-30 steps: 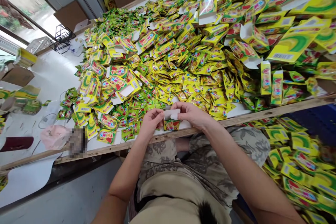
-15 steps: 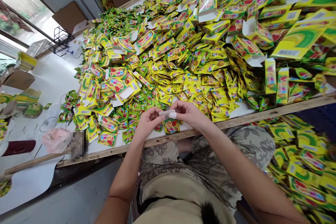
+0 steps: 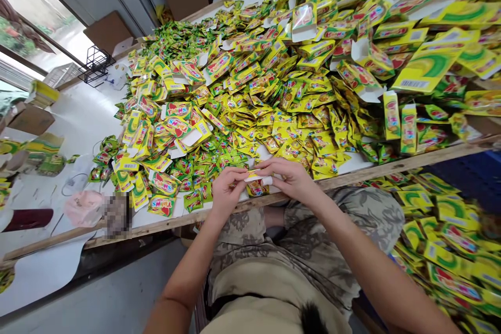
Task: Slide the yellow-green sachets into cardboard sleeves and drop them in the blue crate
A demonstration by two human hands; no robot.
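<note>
Close to the table's front edge, my left hand (image 3: 229, 188) and my right hand (image 3: 291, 180) pinch a small carton (image 3: 252, 176) between them. Its white flap and a strip of yellow show; the fingers hide most of the rest. Something white wraps the tip of my right thumb. Just below the carton lies a candy sachet (image 3: 259, 188) at the wooden edge. Green sachets (image 3: 193, 199) are left of my left hand, and yellow sachets (image 3: 324, 143) are heaped beyond my right hand.
Filled cartons (image 3: 162, 182) are piled to the left, with more open cartons (image 3: 370, 81) at the right. A wooden rim (image 3: 352, 177) borders the table. A pink bag (image 3: 83, 207) and black wire rack (image 3: 96, 65) stand left. More cartons (image 3: 450, 240) lie low at the right.
Both hands have moved slightly right and down in view. The carton between them has turned, showing yellow beside its white flap. The view has shifted slightly.
</note>
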